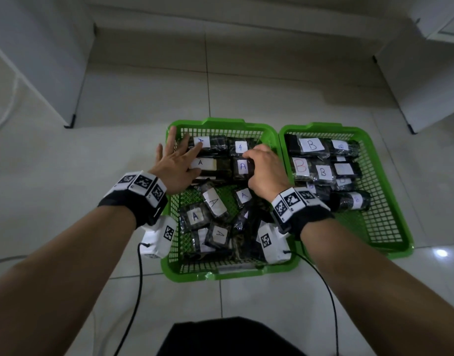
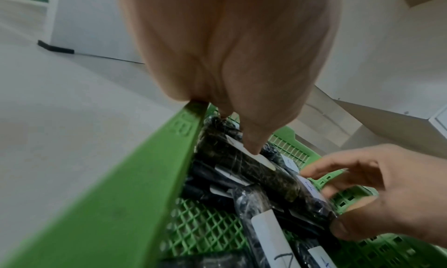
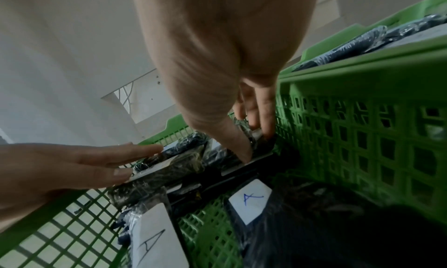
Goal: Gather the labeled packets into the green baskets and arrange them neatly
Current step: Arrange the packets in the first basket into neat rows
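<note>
- Left hand lies flat, fingers straight, on A packets in the left basket, frame centre.
- Right hand pinches one A packet.
- Packets look light, soft, slippery; take them by the edges.

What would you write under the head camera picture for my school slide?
Two hands tidy the A packets in the left green basket, beside a basket of B packets.

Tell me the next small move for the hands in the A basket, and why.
Probably seat the packet the right hand grips beside the far rows, while the left hand lies flat on the neighbours. The near packets lie askew and need lining up next.
</note>
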A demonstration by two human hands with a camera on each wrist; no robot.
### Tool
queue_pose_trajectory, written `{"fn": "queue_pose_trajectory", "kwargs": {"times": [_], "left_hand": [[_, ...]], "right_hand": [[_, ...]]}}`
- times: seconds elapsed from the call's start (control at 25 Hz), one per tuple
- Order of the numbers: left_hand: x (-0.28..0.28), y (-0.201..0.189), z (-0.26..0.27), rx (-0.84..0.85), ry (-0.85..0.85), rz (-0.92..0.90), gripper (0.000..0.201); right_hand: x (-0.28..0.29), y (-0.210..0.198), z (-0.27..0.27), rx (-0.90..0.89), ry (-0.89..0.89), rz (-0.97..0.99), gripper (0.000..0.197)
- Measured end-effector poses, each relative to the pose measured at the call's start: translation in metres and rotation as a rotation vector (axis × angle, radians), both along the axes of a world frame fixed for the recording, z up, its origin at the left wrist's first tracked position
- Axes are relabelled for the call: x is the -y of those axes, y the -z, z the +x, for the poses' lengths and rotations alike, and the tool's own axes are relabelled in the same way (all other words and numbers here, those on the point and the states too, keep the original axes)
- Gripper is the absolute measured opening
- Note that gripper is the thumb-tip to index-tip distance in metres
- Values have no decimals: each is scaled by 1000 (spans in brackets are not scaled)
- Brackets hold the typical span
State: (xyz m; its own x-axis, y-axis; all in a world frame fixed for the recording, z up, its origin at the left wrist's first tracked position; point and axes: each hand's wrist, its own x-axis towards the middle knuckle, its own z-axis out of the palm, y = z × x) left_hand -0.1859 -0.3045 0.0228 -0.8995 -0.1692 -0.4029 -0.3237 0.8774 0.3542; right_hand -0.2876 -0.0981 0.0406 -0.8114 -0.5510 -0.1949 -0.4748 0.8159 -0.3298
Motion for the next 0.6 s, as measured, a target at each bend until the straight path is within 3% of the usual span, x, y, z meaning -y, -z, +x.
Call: {"fn": "queue_pose_trajectory", "kwargs": {"times": [0.36,0.48,0.6], "left_hand": [[-1,0,3,-64,-24,36,69],[-4,-6,6,-91,-42,60,64],[-20,-20,19,-226,-50,127,46]], "right_hand": [[-5,0,8,-2,35,-41,69],[-11,-12,22,-15,35,-76,55],[-10,-17,51,159,-38,-28,35]]}}
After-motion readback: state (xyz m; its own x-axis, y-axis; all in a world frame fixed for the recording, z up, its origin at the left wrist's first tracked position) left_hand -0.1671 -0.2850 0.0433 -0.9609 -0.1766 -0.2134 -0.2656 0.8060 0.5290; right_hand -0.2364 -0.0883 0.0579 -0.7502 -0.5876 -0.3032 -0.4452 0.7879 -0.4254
